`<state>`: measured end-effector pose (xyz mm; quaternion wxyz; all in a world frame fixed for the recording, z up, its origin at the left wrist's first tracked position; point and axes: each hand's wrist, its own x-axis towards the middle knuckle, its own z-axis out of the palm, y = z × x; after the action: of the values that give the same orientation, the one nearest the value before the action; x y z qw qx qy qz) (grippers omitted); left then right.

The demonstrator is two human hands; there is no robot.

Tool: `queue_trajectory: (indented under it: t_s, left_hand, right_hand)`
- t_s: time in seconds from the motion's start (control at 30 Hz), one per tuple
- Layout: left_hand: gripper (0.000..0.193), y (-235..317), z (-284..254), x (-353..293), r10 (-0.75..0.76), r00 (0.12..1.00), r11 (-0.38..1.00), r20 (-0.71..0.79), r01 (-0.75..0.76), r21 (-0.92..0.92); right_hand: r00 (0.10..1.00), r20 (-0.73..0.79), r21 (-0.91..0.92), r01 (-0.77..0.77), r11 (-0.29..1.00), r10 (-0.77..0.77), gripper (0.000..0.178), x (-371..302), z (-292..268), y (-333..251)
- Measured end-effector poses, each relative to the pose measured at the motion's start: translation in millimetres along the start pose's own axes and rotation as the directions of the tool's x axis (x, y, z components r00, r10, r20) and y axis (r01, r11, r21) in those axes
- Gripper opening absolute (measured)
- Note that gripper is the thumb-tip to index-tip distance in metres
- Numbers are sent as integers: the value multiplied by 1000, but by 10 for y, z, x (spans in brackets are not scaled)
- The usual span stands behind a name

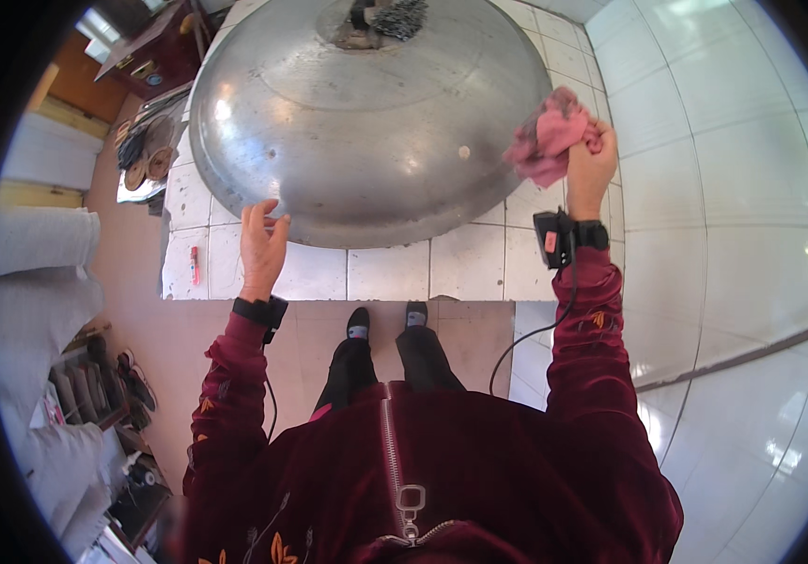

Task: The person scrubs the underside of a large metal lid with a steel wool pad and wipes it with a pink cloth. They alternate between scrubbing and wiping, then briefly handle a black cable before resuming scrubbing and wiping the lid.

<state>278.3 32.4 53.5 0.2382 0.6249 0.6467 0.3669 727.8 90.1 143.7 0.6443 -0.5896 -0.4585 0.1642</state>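
Note:
A very large domed metal lid [366, 122] covers most of a white-tiled counter [385, 273]. My left hand [261, 242] rests with spread fingers against the lid's near left rim. At the lid's right edge, my right hand [590, 164] is closed around a crumpled pink cloth [548, 141] that presses against the metal. A dark handle and a wiry scrubber [395, 17] sit at the lid's top centre. Both wrists wear dark bands, and a cable runs from the right one.
White tiled wall [733, 188] rises on the right. A small red object [194, 265] lies on the counter's left edge. Round dark items on a tray [146, 164] sit to the left. White sacks [38, 282] and clutter fill the floor at left.

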Motion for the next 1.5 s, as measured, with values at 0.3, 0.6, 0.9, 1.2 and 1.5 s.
queue_trajectory:
  t_s: [0.3, 0.6, 0.9, 1.2, 1.5]
  left_hand:
    - [31, -56, 82, -33, -96, 995, 994, -38, 98, 39]
    - [30, -153, 97, -105, -45, 998, 997, -49, 48, 61]
    - [40, -175, 53, -175, 81, 994, 985, -73, -68, 161]
    - [44, -174, 55, -190, 116, 987, 985, -108, -101, 138]
    - [43, -168, 21, -191, 83, 993, 988, -84, -71, 135]
  right_hand:
    - [860, 470, -541, 460, 704, -201, 22, -44, 1464, 200]
    - [251, 780, 147, 816, 558, -573, 31, -1335, 2120, -159]
    - [836, 517, -403, 427, 809, -183, 32, 451, 1710, 412]
    - [431, 804, -147, 812, 565, -410, 48, -1060, 2153, -123]
    - [282, 832, 27, 841, 541, -479, 33, -838, 3624, -404]
